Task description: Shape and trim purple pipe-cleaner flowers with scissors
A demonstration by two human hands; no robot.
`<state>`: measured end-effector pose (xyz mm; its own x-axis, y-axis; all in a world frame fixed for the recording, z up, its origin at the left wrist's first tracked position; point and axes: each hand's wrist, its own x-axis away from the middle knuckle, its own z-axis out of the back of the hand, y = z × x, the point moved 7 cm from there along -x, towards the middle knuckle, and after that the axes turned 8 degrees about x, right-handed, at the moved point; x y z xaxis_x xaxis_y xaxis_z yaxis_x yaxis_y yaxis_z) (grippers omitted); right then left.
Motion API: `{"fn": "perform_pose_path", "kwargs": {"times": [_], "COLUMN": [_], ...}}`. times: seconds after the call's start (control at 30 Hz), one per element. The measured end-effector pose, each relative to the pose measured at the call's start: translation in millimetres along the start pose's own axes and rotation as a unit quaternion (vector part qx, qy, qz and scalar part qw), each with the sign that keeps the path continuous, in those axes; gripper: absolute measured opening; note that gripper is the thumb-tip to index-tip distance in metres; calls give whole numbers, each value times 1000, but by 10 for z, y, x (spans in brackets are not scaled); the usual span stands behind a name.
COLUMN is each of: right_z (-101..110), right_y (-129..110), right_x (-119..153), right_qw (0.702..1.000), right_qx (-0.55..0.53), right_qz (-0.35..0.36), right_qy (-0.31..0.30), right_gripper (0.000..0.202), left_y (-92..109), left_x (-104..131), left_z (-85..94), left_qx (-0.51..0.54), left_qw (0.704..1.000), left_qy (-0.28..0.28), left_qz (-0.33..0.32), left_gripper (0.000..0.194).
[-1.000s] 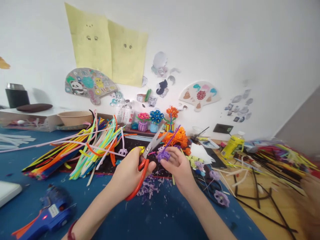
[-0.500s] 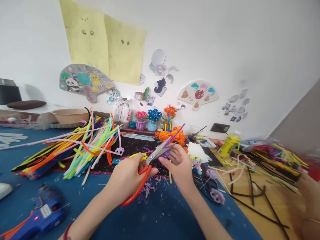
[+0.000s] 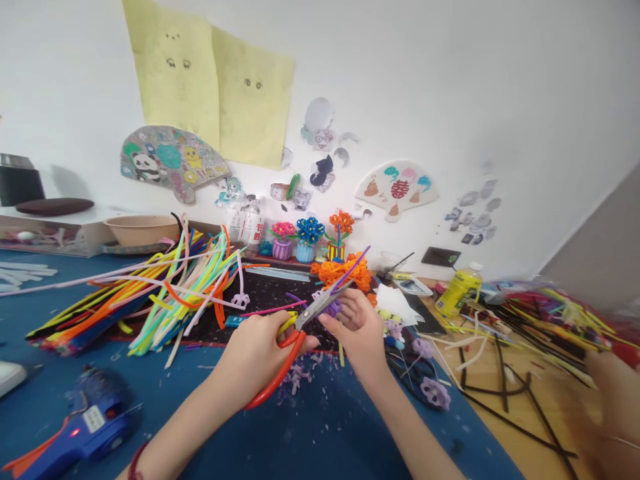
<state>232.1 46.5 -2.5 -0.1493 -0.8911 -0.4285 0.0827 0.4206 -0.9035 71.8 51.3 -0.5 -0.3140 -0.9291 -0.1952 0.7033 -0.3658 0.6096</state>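
My left hand [image 3: 260,353] is wrapped round the red and yellow handles of a pair of scissors [image 3: 315,311]. The blades point up and right and lie nearly together, at a purple pipe cleaner [image 3: 356,264]. With thumb and fingers, my right hand [image 3: 354,333] holds the looped purple end of that pipe cleaner, just under the blade tips. Part of the loops is hidden behind the blades and fingers. Below the hands, purple fuzz clippings [image 3: 299,375] lie on the blue table [image 3: 300,440]. Finished purple pipe-cleaner flowers [image 3: 435,392] rest beside my right wrist.
Bundles of coloured pipe cleaners [image 3: 165,287] spread at the left. A blue glue gun [image 3: 95,420] with a lit red light lies at front left. Potted pipe-cleaner flowers [image 3: 306,240] stand along the wall. At right are a yellow bottle [image 3: 457,290] and another person's blurred hand [image 3: 613,393].
The scissor blades have closed further on the purple pipe cleaner. My right hand stays almost in place. The other person's hand at the right has shifted slightly.
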Motion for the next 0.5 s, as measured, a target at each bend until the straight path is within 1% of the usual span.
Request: {"fn": "perform_pose_path", "kwargs": {"times": [0.17, 0.27, 0.33, 0.5], "right_z": [3, 31, 31, -39], "right_y": [-43, -78, -85, -66], "right_x": [11, 19, 23, 35], "right_qw": [1000, 1000, 1000, 999], "right_qx": [-2, 0, 4, 2], "right_qz": [15, 23, 24, 23], "right_qy": [-13, -1, 0, -33], "right_gripper": [36, 28, 25, 23], "left_y": [-19, -51, -62, -51], "left_x": [14, 29, 34, 28], "left_z": [-5, -2, -11, -66], "left_qx": [-1, -18, -26, -18], "left_qw": [1000, 999, 999, 999], "left_qy": [-11, -14, -15, -29], "left_qz": [13, 28, 25, 15], "left_gripper": [31, 30, 31, 27]}}
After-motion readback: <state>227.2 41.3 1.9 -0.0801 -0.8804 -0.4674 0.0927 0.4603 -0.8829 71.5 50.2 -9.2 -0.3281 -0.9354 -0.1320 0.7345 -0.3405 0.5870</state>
